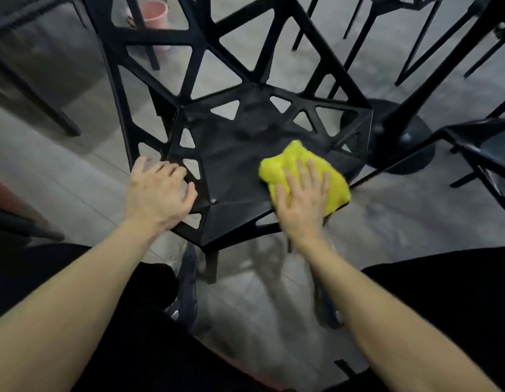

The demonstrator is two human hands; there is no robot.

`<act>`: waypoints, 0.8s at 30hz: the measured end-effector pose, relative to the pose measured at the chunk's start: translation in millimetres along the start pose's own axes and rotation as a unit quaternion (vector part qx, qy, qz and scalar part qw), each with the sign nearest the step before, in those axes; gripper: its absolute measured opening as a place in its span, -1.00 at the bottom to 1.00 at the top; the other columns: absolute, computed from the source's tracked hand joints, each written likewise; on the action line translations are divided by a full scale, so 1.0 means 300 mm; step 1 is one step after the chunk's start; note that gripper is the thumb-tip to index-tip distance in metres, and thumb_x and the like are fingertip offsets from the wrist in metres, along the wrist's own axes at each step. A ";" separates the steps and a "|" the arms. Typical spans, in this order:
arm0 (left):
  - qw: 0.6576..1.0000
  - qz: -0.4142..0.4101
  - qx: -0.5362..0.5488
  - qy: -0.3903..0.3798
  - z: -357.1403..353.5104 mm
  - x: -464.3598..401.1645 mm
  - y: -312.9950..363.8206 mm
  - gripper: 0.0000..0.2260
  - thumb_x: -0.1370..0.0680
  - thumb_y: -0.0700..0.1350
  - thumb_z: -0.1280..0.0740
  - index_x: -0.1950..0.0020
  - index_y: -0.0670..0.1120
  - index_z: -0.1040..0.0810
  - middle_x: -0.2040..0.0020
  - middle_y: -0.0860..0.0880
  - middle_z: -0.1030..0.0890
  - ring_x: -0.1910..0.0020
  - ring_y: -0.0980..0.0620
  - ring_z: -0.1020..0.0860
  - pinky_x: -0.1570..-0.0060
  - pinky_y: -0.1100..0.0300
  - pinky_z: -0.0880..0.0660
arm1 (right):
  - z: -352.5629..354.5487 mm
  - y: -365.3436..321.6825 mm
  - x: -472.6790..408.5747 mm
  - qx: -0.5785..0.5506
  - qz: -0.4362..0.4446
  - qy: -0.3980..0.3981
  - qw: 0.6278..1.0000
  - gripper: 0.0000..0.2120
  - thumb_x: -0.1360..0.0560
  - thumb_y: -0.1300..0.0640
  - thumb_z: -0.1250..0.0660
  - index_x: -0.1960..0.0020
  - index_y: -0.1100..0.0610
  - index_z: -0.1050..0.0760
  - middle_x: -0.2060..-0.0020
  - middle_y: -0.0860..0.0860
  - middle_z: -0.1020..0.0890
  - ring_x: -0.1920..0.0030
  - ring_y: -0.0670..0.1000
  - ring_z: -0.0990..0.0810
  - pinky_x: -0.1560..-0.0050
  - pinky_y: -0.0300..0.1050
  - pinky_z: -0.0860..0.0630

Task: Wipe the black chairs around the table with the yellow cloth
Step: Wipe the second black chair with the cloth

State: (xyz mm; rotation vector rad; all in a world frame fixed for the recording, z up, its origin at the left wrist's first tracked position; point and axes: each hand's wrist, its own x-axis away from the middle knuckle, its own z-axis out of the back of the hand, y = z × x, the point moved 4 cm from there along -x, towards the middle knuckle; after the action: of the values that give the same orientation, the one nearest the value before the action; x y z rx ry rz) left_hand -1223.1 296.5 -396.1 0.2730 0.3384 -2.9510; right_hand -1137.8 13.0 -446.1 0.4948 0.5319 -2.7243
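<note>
Yellow cloth under flat right hand, on chair seat

Black chair in moulded plastic, matt, finely textured seat, yellow cloth soft and fuzzy at 3 o'clock, floor smooth grey tile, pink bucket plastic at 11 o'clock

The right hand hides the near part of the yellow cloth, the chair's legs beneath the seat smear into blur, and the frame edge cuts off its backrest top and the pink bucket.
</note>
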 end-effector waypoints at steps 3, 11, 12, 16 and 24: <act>1.000 -0.006 -0.012 0.008 -0.017 -0.032 -0.053 -0.62 -0.65 0.10 -0.15 -0.12 -0.12 -0.65 -0.13 -0.12 -0.72 -0.16 -0.20 -0.65 -0.45 -0.20 -0.33 | -0.060 -0.365 0.190 -0.090 0.183 -0.039 0.978 -0.56 -0.68 -0.11 -0.27 -0.50 0.01 -0.55 -0.59 0.10 -0.43 -0.64 0.18 -0.29 -0.60 0.35 -0.14; 0.993 0.037 -0.060 -0.091 -0.081 0.008 0.064 -0.36 -0.64 0.36 -0.02 -0.54 0.02 -0.48 -0.55 -0.33 -0.41 -0.63 -0.27 -0.28 -0.56 -0.36 -0.12 | -0.023 0.189 -0.043 -0.022 0.088 0.052 0.995 -0.42 -0.67 -0.28 -0.26 -0.55 0.05 -0.49 -0.61 0.14 -0.37 -0.66 0.22 -0.24 -0.57 0.39 -0.19; 0.992 0.037 -0.067 -0.098 -0.073 0.001 0.064 -0.35 -0.64 0.36 0.00 -0.54 0.01 -0.48 -0.55 -0.33 -0.41 -0.62 -0.27 -0.28 -0.55 -0.37 -0.13 | -0.017 0.253 -0.090 -0.013 -0.002 0.065 0.998 -0.41 -0.68 -0.29 -0.22 -0.56 0.05 -0.48 -0.62 0.14 -0.35 -0.66 0.23 -0.22 -0.57 0.40 -0.17; 0.989 0.028 -0.080 -0.119 -0.085 -0.010 0.073 -0.33 -0.65 0.34 0.03 -0.55 -0.03 -0.47 -0.60 -0.25 -0.39 -0.61 -0.27 -0.31 -0.56 -0.44 -0.07 | -0.055 0.068 -0.026 -0.060 -0.128 0.091 0.986 -0.48 -0.65 -0.21 -0.27 -0.51 0.02 -0.53 -0.64 0.14 -0.32 -0.68 0.27 -0.14 -0.58 0.46 -0.08; 0.996 0.048 0.050 -0.061 -0.111 -0.192 0.138 -0.50 -0.68 0.17 -0.04 -0.31 -0.08 -0.63 -0.31 -0.21 -0.64 -0.41 -0.26 -0.49 -0.57 -0.34 -0.16 | -0.056 -0.022 0.044 -0.051 0.153 -0.015 0.987 -0.43 -0.64 -0.31 -0.28 -0.56 -0.07 -0.48 -0.62 0.08 -0.37 -0.68 0.18 -0.18 -0.63 0.34 -0.10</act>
State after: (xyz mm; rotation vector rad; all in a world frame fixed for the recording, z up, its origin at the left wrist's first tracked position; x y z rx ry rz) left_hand -1154.5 272.5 -425.3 0.1177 0.1587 -2.8767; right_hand -1147.5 22.5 -464.0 0.4672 0.5354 -2.3956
